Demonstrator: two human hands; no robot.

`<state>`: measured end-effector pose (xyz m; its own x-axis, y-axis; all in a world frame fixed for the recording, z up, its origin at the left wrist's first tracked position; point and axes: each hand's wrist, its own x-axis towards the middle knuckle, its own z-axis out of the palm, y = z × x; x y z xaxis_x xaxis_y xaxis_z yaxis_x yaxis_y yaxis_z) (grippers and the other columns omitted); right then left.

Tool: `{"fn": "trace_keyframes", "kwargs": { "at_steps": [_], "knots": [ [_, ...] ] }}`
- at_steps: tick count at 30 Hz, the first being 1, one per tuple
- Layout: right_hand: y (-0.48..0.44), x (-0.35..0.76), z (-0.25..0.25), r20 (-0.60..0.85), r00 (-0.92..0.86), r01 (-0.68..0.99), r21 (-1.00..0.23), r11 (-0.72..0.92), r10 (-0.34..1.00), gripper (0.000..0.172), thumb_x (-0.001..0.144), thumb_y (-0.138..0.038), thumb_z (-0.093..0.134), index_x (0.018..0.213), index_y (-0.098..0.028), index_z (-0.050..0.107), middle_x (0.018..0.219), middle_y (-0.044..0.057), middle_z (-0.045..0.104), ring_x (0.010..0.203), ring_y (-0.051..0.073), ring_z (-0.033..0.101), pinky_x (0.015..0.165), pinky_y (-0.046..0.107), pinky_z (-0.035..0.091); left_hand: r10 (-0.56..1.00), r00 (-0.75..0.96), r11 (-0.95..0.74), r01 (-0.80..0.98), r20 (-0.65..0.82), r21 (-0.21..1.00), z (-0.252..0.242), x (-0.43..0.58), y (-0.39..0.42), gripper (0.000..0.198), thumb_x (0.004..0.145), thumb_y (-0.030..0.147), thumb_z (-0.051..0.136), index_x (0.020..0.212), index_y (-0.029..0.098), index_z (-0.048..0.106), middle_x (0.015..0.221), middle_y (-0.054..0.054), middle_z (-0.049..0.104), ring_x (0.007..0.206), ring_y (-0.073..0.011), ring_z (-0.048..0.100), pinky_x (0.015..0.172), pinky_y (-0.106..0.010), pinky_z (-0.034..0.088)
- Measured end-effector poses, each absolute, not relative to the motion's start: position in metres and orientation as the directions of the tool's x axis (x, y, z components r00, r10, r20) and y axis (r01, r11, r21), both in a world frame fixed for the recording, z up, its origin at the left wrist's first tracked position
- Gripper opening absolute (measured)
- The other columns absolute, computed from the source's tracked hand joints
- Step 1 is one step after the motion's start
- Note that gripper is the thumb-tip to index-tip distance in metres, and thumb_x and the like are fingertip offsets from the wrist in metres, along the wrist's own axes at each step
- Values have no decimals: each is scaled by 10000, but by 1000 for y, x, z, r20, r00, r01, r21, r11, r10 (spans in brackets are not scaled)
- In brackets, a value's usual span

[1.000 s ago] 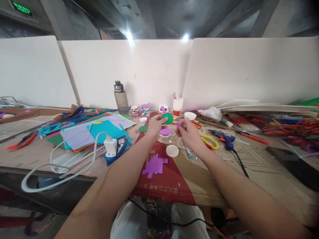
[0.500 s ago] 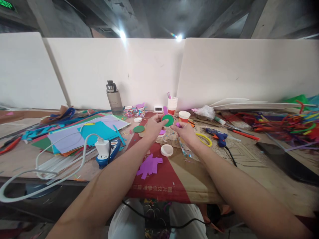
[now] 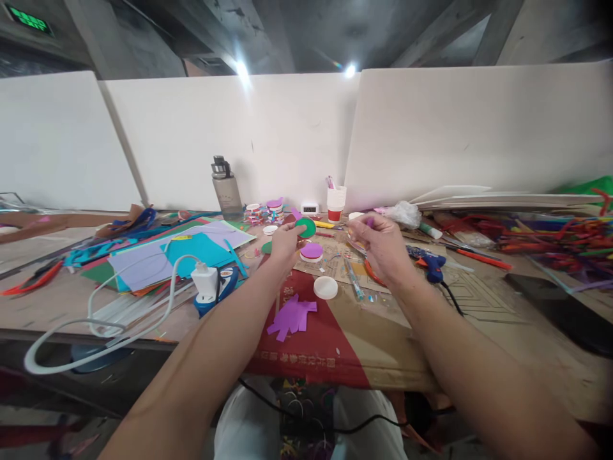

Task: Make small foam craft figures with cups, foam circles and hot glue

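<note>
My left hand is closed on the edge of a green disc, held above the table, with a bit of purple showing behind its upper left. My right hand pinches a small purple paper piece, well apart from the disc. A purple-topped round piece lies between the hands. Nearer to me are a shallow white lid and a heap of purple paper strips. Partly hidden by my left hand, another green disc lies on the table.
A bottle, small clock and stacked paper cups stand at the back. Coloured paper sheets and a white plug with cable are left. A glue gun, phone and pipe cleaners lie right.
My hands have moved apart: the left has gone left with the green disc, the right has risen and moved right with the purple piece. The purple-topped round piece is now uncovered.
</note>
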<state>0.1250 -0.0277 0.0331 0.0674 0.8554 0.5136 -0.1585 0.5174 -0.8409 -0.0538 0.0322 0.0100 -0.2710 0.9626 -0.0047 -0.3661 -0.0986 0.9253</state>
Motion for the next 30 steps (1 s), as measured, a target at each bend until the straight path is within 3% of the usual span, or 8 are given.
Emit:
{"fn": "trace_keyframes", "kwargs": {
  "at_steps": [7, 10, 14, 17, 19, 23, 26, 30],
  "knots": [
    [-41, 168, 76, 608, 326, -503, -537, 677, 724, 217, 720, -186, 758, 634, -225, 563, 550, -89, 403, 464, 59, 317, 521, 236, 399, 898, -432, -154, -493, -87, 856, 20, -59, 32, 173, 686, 24, 681, 731, 155, 578, 647, 5, 618, 552, -84, 566, 462, -175, 429],
    [-45, 202, 89, 551, 501, -555, -387, 736, 667, 231, 894, -218, 613, 665, -232, 595, 506, -93, 304, 424, 51, 319, 501, 207, 392, 884, -462, -186, -497, -77, 848, 24, -64, 37, 154, 717, 55, 669, 776, 169, 585, 654, 27, 605, 549, -68, 554, 471, -163, 425],
    [-44, 227, 96, 361, 663, -550, -359, 754, 655, 377, 965, -298, 502, 598, -246, 571, 441, -92, 210, 381, 49, 312, 468, 223, 332, 815, -577, -296, -484, -46, 824, 27, -74, 45, 179, 719, 79, 674, 817, 204, 590, 680, 42, 599, 563, -74, 562, 487, -184, 433],
    [-40, 209, 90, 363, 574, -525, -525, 670, 734, 326, 862, -173, 608, 563, -242, 498, 458, -95, 288, 406, 50, 292, 486, 264, 316, 816, -578, -344, -451, 24, 824, 25, -78, 48, 140, 735, 118, 674, 799, 209, 590, 726, 34, 618, 587, -71, 567, 501, -195, 433],
    [-39, 181, 78, 373, 343, -525, -685, 506, 862, 246, 840, -150, 615, 644, -243, 498, 515, -92, 314, 439, 62, 288, 495, 266, 330, 828, -557, -347, -423, 62, 837, 23, -79, 50, 136, 734, 164, 695, 819, 216, 602, 748, 33, 628, 598, -71, 573, 520, -203, 441],
    [-43, 121, 40, 341, -52, -104, -937, 335, 939, 148, 808, -109, 530, 765, -249, 506, 590, -54, 459, 508, 115, 404, 517, 283, 344, 874, -476, -320, -401, 103, 858, 18, -76, 52, 257, 702, 268, 766, 913, 235, 623, 757, 29, 634, 626, -84, 596, 552, -211, 453],
    [-48, 96, 13, 380, -367, 291, -820, 493, 849, 156, 827, -111, 483, 732, -216, 548, 680, -17, 581, 632, 137, 509, 626, 288, 390, 891, -439, -311, -401, 118, 862, 20, -75, 50, 303, 697, 318, 786, 937, 233, 621, 747, 29, 634, 620, -89, 595, 557, -213, 451],
    [-49, 81, -5, 326, -504, 499, -645, 578, 800, 164, 827, -95, 521, 748, -198, 619, 787, 11, 672, 749, 152, 566, 709, 280, 393, 897, -429, -305, -419, 109, 855, 25, -72, 43, 219, 734, 252, 756, 886, 205, 604, 753, 27, 639, 609, -81, 583, 552, -211, 439]
  ]
}}
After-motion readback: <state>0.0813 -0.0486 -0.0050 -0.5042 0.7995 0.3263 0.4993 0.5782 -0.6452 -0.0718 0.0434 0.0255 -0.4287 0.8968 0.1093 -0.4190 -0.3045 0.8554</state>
